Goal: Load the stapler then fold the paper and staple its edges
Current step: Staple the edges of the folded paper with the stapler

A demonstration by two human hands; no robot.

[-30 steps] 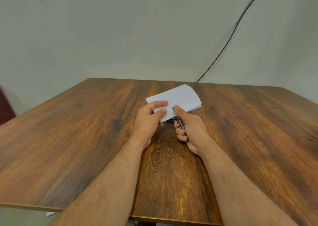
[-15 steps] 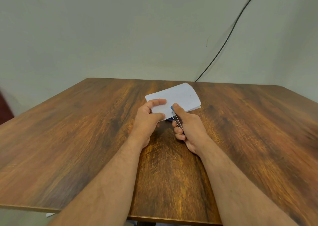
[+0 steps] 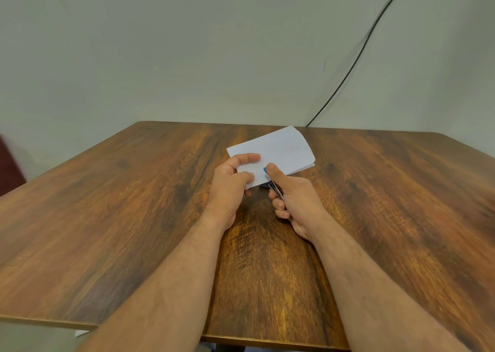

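Above the middle of the wooden table, the left hand pinches the near left corner of the folded white paper between thumb and forefinger. Just to its right, the right hand grips a small blue stapler, thumb pressed on top, its mouth over the paper's near edge. A black cable runs down the wall at far right.

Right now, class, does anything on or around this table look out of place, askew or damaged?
Little stands out. The folded white paper is gripped by the left hand, and the right hand clamps the small blue stapler on its near edge. The only stray item is a white scrap below the wooden table's front edge.
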